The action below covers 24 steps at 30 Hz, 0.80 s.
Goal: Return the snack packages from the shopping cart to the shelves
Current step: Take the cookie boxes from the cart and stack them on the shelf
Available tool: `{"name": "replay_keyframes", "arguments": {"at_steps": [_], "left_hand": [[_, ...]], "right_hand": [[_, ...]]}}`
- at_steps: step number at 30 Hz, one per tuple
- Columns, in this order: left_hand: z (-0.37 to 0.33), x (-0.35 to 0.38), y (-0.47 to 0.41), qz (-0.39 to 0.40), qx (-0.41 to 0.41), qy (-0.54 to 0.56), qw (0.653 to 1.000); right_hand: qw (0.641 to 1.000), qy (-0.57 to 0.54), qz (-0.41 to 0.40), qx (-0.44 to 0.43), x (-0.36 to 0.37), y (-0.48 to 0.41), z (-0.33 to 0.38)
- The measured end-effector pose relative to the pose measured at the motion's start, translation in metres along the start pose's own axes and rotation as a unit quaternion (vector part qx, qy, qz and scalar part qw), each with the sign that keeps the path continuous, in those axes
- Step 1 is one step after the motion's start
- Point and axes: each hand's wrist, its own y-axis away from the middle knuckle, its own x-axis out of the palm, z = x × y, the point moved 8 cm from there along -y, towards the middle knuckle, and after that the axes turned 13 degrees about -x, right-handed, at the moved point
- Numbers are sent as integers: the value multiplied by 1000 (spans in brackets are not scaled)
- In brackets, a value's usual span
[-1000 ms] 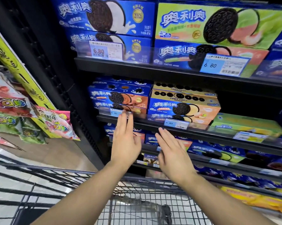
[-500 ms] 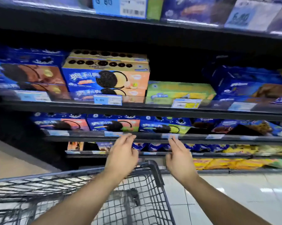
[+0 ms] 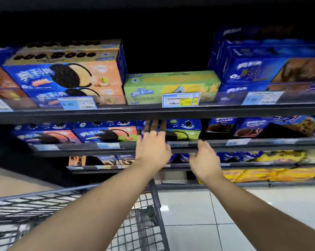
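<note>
Store aisle: dark multi-tier shelving (image 3: 153, 113) over a pale tiled floor (image 3: 189, 214). A wire shopping cart (image 3: 155, 194) is at lwr left, its rim under the left forearm.

Labels, upr visible tier, left to right:
- Stacked blue/peach Oreo boxes (image 3: 91, 75) w/ white "奥利奥" lettering and a split black cookie graphic.
- One flat green box (image 3: 171, 84), same logo, lying alone in the ctr.
- Stacked dark-blue boxes (image 3: 272, 69), print blurred.

Rail tags:
- The blue tag (image 3: 76, 104) reads "6.80".
- The white tag w/ yellow patch (image 3: 181, 99) reads "7.00" and sits in front of the green box.
- The right-end tag (image 3: 261, 99) shows only "80".

Next tier down: a pink-front box (image 3: 106, 134) at left, a blue/green box (image 3: 187, 130) in the ctr, brown-print boxes (image 3: 252, 131) at right. Lwr tiers hold yellow bags (image 3: 280, 175), text illegible.

Hands:
- Left hand (image 3: 153, 147): fingers straight, slightly spread, extended into the gap under the upr rail. The fingertips are in shadow at the left edge of the blue/green box; contact can't be confirmed.
- Right hand (image 3: 205, 160): fingers relaxed and loosely bent, back of hand to camera, at the front rail just below that box. Contact w/ the rail is unclear.

All snack pkgs in view sit on the tiers, above and beyond the cart.
</note>
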Motion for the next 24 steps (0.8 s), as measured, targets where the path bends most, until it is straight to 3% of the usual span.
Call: {"name": "replay_keyframes", "arguments": {"at_steps": [16, 24], "left_hand": [[5, 27, 1, -23, -24, -68, 997], [-6, 28, 30, -8, -30, -68, 997]], "right_hand": [[997, -66, 10, -31, -1, -13, -8], [993, 6, 29, -115, -17, 2, -2]]}}
